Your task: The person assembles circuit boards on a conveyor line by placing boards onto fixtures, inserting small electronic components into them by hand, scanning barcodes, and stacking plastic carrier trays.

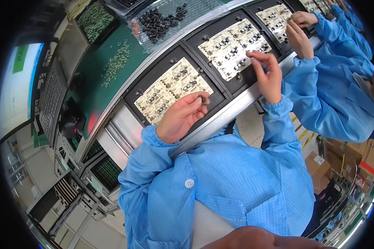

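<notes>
My left hand (182,117) is closed, with a small dark component (202,98) between thumb and fingertips. It hovers over the lower edge of a pale circuit board (166,89) in a black carrier tray. My right hand (270,79) reaches to the second circuit board (220,47), which bears several small black and silver parts. Thumb and forefinger are bent toward each other at that board's right side; what they pinch, if anything, is too small to make out.
Loose black components (160,25) lie on bubble wrap (195,14), left of the trays. Green parts are heaped on the green mat (116,62) and in a bin (94,20). A co-worker's hands (301,33) are over the third board. A keyboard (52,99) and monitor stand left.
</notes>
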A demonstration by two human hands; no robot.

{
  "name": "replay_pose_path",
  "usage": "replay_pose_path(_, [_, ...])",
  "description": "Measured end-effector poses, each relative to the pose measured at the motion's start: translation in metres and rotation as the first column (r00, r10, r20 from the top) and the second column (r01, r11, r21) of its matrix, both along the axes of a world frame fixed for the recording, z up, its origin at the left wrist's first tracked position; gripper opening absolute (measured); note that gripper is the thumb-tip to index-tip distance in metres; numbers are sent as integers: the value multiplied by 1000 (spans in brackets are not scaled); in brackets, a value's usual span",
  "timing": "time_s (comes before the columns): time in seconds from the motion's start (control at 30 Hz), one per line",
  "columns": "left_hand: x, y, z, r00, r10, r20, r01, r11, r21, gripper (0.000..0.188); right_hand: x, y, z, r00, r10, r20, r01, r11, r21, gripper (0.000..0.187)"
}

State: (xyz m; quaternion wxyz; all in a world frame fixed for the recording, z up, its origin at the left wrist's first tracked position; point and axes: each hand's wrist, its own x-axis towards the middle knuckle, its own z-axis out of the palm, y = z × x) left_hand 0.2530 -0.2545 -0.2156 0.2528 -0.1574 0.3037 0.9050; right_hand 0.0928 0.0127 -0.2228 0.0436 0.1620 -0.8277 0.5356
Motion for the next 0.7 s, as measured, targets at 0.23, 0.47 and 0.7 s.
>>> replay_pose_path(0.23, [13,-1,7,1000,10,14,-9,998,-64,41,-14,29,-2,939,172,-299,-10,880,475,22])
replay_pose_path(0.47, [22,-6,4,1000,4,-13,-6,994,-110,42,-12,25,-5,950,122,-287,39,866,499,21])
replay_pose_path(0.7, [22,-3,6,999,41,23,-39,995,-90,36,-16,22,-7,928,189,-322,3,858,513,17])
